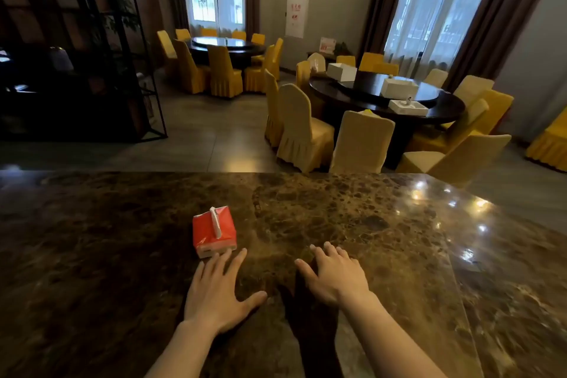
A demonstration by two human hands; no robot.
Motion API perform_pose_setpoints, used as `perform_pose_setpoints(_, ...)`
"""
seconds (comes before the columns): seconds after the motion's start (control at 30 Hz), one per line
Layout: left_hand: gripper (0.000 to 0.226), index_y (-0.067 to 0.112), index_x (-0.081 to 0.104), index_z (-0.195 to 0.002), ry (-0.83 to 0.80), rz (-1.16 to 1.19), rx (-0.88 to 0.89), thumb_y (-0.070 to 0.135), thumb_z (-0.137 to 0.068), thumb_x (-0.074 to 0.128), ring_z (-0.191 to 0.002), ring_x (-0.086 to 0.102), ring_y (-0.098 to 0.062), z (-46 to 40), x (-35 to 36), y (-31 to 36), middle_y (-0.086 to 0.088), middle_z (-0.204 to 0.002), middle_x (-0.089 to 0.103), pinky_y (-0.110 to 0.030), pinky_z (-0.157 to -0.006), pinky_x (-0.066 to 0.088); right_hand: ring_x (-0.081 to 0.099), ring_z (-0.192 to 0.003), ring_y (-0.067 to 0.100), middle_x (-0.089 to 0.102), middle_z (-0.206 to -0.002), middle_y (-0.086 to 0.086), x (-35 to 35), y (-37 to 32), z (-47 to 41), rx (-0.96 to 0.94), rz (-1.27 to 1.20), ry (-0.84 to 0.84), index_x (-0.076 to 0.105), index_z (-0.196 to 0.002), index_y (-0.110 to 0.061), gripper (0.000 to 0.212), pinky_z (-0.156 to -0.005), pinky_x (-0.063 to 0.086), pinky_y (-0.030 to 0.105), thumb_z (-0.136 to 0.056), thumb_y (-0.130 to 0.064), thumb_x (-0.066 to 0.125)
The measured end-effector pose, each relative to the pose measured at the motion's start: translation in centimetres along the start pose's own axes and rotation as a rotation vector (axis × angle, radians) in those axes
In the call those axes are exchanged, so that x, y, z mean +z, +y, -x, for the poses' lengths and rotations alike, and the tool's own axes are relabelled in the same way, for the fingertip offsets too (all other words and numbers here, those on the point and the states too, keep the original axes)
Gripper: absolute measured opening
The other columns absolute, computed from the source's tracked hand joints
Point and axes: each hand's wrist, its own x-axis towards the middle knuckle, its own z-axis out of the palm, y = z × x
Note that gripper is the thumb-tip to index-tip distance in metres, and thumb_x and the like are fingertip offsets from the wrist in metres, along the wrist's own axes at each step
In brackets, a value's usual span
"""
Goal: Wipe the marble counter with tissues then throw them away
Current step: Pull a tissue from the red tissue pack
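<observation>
Resting both palms open and empty on the marble counter (352,209), my left hand (214,291) almost touches the red tissue pack (214,232); my right hand (334,276) should pinch only the protruding tissue (215,222), pulling gently.

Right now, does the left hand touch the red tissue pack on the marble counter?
Cannot tell. In the head view the left hand has its fingertips at the near edge of the red plastic tissue pack, with no clear gap or contact.

My red tissue pack (214,232) sits upright on the dark brown marble bench (352,224), one white tissue (215,222) poking from its top.
</observation>
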Motion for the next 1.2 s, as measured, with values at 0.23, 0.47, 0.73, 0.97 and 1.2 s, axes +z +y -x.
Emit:
perform_pose_setpoints(0.23, 0.104, 0.043, -0.01, -0.16, 0.046, -0.038, -0.072, 0.098, -0.075, 0.016, -0.156, -0.021, -0.02, 0.5, 4.0, -1.9, 0.003, -0.172, -0.018, -0.043, -0.124, -0.015, 0.027, -0.15, 0.031, 0.031, -0.164, 0.005, 1.6, -1.8, -1.4, -0.067, 0.008, 0.052, 0.032, -0.156, -0.027, 0.07, -0.119, 0.028, 0.051, -0.099, -0.069, 0.03)
perform_pose_setpoints(0.47, 0.106, 0.044, -0.006, -0.161, 0.088, -0.035, -0.078, 0.1, -0.071, 0.006, -0.155, -0.024, -0.019, 0.5, 4.8, -2.4, 0.005, -0.172, -0.015, -0.046, -0.124, -0.018, 0.057, -0.12, 0.017, 0.058, -0.134, -0.005, 2.2, -6.7, -3.9, -0.193, -0.086, 0.216, 0.055, -0.138, -0.031, 0.051, -0.095, 0.053, 0.035, -0.096, -0.06, 0.051)
perform_pose_setpoints(0.73, 0.107, 0.042, -0.014, -0.159, 0.033, -0.071, -0.071, 0.1, -0.069, -0.007, -0.154, -0.028, -0.022, 0.3, 4.8, -2.5, 0.002, -0.171, -0.02, -0.049, -0.122, -0.02, 0.062, -0.103, 0.014, 0.065, -0.116, -0.005, 3.0, -15.4, -8.4, -0.275, -0.257, 0.255, 0.068, -0.125, -0.026, 0.053, -0.081, 0.057, 0.036, -0.091, -0.065, 0.057)
perform_pose_setpoints(0.97, 0.102, 0.041, -0.015, -0.159, 0.029, -0.045, -0.064, 0.093, -0.072, 0.002, -0.151, -0.033, -0.022, 0.2, 5.1, -2.6, 0.002, -0.17, -0.025, -0.052, -0.123, -0.018, 0.063, -0.1, 0.018, 0.068, -0.112, 0.0, 4.3, -18.0, -10.3, -0.226, -0.209, 0.313, 0.075, -0.112, -0.019, 0.035, -0.073, 0.055, 0.03, -0.093, -0.047, 0.067)
perform_pose_setpoints(1.2, 0.104, 0.041, -0.017, -0.159, 0.073, -0.06, -0.07, 0.096, -0.072, -0.003, -0.152, -0.032, -0.022, 0.4, 5.2, -2.4, 0.002, -0.17, -0.024, -0.052, -0.123, -0.019, 0.065, -0.076, 0.015, 0.068, -0.084, -0.004, 2.5, -17.6, -9.3, -0.204, -0.439, 0.418, 0.068, -0.087, -0.02, 0.017, -0.067, 0.059, 0.041, -0.095, -0.035, 0.062)
